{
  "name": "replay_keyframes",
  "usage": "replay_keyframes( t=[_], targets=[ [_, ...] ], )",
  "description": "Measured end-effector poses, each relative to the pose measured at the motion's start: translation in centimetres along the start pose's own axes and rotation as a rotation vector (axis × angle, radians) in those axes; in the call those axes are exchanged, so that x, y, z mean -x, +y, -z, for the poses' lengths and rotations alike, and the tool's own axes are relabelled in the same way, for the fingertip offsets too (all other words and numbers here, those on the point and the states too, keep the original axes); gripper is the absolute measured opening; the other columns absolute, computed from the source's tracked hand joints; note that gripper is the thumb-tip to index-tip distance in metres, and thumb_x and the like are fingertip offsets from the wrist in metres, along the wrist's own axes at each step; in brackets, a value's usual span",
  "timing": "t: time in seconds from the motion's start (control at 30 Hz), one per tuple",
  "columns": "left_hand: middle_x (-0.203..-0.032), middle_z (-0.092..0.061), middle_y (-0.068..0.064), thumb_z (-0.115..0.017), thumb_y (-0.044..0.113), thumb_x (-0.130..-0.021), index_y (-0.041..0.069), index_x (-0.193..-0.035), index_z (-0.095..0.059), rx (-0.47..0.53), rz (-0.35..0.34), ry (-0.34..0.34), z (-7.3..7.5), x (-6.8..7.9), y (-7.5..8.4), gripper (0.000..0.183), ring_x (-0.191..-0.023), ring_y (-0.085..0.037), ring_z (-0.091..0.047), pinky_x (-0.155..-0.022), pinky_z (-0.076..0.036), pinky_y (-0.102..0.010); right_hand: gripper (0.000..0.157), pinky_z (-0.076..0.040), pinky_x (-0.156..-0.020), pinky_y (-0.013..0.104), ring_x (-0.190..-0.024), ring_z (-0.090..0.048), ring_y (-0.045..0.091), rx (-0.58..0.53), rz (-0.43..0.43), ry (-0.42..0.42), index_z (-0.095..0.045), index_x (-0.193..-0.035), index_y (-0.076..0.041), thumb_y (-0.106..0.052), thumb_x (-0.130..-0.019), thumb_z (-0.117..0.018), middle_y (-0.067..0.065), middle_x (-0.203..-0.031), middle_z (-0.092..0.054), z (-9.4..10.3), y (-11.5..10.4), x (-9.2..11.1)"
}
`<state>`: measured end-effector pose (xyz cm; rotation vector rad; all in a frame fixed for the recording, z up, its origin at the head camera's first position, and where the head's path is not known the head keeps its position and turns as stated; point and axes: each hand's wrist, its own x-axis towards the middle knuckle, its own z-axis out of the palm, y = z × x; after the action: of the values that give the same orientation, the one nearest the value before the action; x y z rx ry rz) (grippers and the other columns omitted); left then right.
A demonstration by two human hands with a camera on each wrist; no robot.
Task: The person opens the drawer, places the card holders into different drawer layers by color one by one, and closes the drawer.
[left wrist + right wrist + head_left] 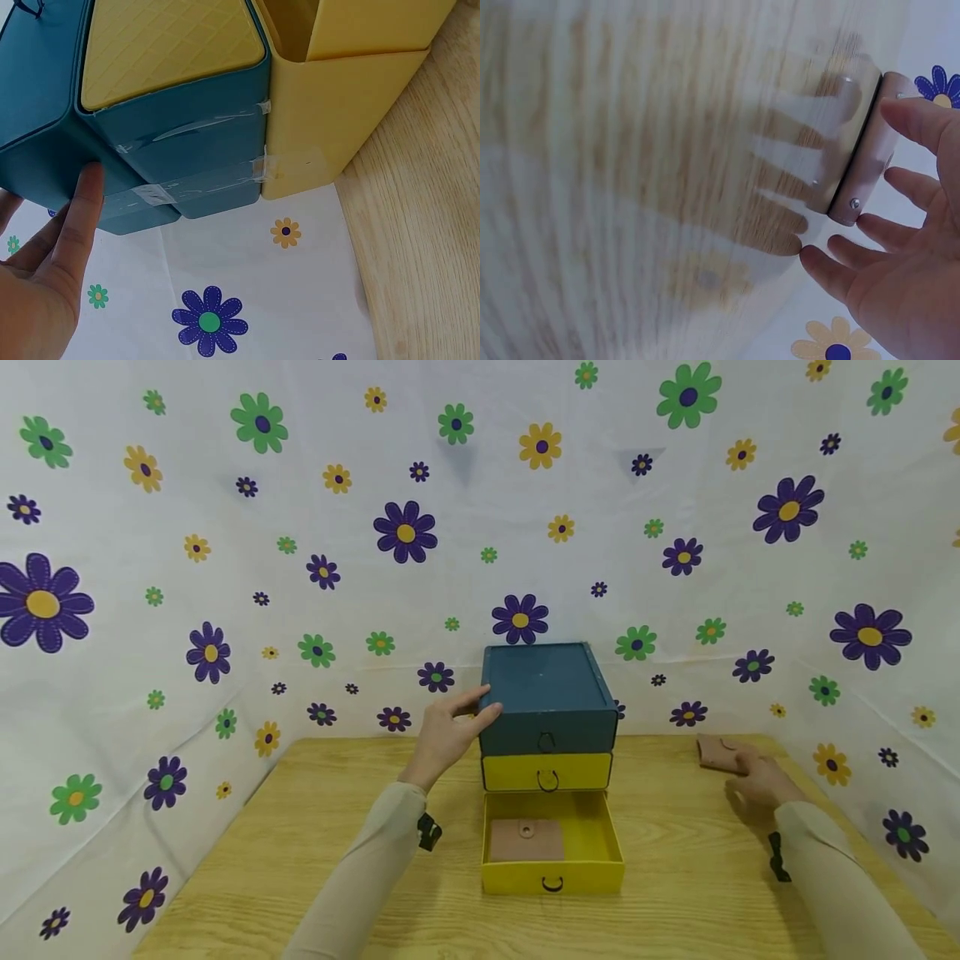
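Note:
A stack of drawers has a blue top unit (551, 681), a closed yellow drawer (547, 772) under it and a pulled-out yellow drawer (552, 877) at the bottom. Inside that lowest drawer lies a pink snap wallet (527, 841). My left hand (447, 731) rests against the blue unit's left side, its fingers fairly straight in the left wrist view. Over at the table's right, my right hand (763, 779) reaches a second pink wallet (718, 753) lying flat. In the right wrist view its fingers (885, 232) are spread, with their tips right at the wallet's edge.
The wood-grain table (360, 868) carries the stack near its back edge. A white cloth (337, 602) with printed flowers hangs behind and along both sides. Clear tape (202, 176) runs across the side of the stack.

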<state>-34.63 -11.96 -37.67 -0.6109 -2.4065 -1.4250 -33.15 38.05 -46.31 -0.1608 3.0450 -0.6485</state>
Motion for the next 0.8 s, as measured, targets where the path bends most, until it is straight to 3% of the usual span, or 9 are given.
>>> replay_keyframes(
  t=[0.13, 0.4, 0.63, 0.8],
  targets=[
    [-0.125, -0.067, 0.0, -0.064, 0.06, -0.087, 0.028, -0.136, -0.059, 0.003, 0.003, 0.0, 0.0, 0.06, -0.16, 0.059, -0.112, -0.018, -0.062, -0.095, -0.054, -0.041, 0.065, -0.032, -0.104, 0.067, -0.124, -0.035, 0.062, -0.003, -0.02, -0.03, -0.031, -0.136, 0.025, -0.018, -0.094, -0.056, 0.048, -0.135, -0.035, 0.05, 0.12, -0.27],
    [-0.124, -0.067, 0.0, -0.065, 0.06, -0.086, 0.028, -0.136, -0.06, 0.003, -0.004, 0.008, 0.34, 0.03, -0.03, 0.059, -0.111, -0.018, -0.062, -0.093, -0.054, -0.041, 0.047, -0.041, -0.096, 0.064, -0.115, -0.047, 0.058, -0.017, -0.032, 0.013, -0.049, -0.124, 0.021, -0.014, -0.094, -0.057, 0.043, -0.126, -0.049, -0.07, 0.02, -0.84],
    [-0.124, -0.067, 0.001, -0.065, 0.061, -0.086, 0.029, -0.136, -0.059, 0.009, 0.015, -0.001, 0.33, -0.01, 0.07, 0.06, -0.113, -0.018, -0.061, -0.094, -0.054, -0.041, 0.048, -0.042, -0.095, 0.065, -0.113, -0.048, 0.059, 0.09, -0.075, 0.053, -0.054, -0.126, 0.016, -0.018, -0.093, -0.053, 0.041, -0.125, -0.052, -0.64, 0.17, -0.99],
    [-0.123, -0.067, 0.002, -0.065, 0.062, -0.085, 0.03, -0.136, -0.06, 0.013, 0.02, -0.005, 0.08, -0.02, 0.09, 0.06, -0.112, -0.017, -0.061, -0.093, -0.054, -0.04, 0.04, -0.042, -0.093, 0.064, -0.11, -0.047, 0.057, 0.106, -0.049, 0.054, -0.059, -0.11, 0.015, -0.021, -0.094, -0.055, 0.04, -0.119, -0.051, -0.58, 0.35, -0.87]
  ],
)
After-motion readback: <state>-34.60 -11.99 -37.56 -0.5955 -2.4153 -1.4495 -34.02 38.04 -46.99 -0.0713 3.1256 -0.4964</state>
